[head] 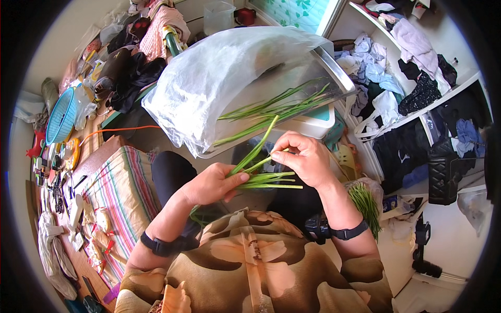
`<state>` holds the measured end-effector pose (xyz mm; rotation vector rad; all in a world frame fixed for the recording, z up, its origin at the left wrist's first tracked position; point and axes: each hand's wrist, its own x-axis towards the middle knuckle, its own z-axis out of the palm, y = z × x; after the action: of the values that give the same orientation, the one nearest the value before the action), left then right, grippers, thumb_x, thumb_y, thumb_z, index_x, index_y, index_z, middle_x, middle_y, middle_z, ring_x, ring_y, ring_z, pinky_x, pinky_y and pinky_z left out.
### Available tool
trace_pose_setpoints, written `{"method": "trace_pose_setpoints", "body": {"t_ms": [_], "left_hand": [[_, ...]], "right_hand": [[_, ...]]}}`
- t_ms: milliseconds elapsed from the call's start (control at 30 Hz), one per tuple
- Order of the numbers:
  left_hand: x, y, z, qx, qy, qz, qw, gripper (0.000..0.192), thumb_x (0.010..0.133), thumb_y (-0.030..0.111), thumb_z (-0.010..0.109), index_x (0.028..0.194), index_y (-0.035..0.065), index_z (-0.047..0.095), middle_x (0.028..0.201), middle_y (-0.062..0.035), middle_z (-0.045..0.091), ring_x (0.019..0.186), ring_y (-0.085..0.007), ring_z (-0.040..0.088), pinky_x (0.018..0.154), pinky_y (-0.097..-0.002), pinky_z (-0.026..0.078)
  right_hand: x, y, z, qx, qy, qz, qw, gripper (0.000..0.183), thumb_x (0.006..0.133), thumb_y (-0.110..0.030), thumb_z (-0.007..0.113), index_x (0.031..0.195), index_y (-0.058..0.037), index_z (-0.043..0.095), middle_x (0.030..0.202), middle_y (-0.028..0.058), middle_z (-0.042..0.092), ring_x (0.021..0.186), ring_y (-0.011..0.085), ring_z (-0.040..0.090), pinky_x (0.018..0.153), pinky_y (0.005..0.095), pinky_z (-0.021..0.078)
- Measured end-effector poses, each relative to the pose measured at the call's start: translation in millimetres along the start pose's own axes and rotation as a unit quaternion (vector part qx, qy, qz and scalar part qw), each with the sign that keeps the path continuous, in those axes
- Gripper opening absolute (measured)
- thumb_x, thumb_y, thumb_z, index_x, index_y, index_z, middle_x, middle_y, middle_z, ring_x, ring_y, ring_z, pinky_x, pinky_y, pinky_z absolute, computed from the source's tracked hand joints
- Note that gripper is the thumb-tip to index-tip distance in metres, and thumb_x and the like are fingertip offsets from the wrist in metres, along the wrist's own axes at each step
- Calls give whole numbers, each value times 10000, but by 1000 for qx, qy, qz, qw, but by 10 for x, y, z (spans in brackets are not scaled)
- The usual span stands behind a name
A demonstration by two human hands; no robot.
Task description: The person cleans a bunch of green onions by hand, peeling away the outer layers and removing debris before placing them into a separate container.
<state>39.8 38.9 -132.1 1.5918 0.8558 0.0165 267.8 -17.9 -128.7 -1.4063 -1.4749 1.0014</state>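
Several long green stalks (270,180), which look like garlic scapes or chives, lie in my left hand (215,182), their pale ends fanned out to the right. My right hand (299,154) pinches the end of one stalk between thumb and forefinger, just right of the bunch. Beyond both hands, more loose green stalks (270,107) lie on a metal tray (336,72), partly under a clear plastic bag (188,90). Another bundle of green stalks (364,203) stands in a plastic bag beside my right forearm.
A white container (313,127) sits under the tray's right part. At left are a striped cloth (121,195), an orange cord (117,129) and a blue plastic basket (62,115). Shelves with piled clothes (381,74) stand at right.
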Motion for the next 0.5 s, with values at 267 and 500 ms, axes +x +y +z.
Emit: {"method": "trace_pose_setpoints", "body": {"t_ms": [267,500], "left_hand": [[-31,42,-95,24,4,10,1000,353,943,327,519,836,11,635,517,0,510,487,-81,457,501,-257,391],[-91,-40,-173,-9,18,3,1000,329,940,318,529,844,28,649,508,12,499,486,-64,445,499,-246,381]], "right_hand": [[16,175,-60,226,68,-19,972,36,846,-54,639,846,-40,606,798,-42,562,732,29,474,678,168,380],[-14,215,-192,2,124,-21,992,102,802,-87,693,784,-22,616,725,-14,586,672,56,534,626,216,438]]}}
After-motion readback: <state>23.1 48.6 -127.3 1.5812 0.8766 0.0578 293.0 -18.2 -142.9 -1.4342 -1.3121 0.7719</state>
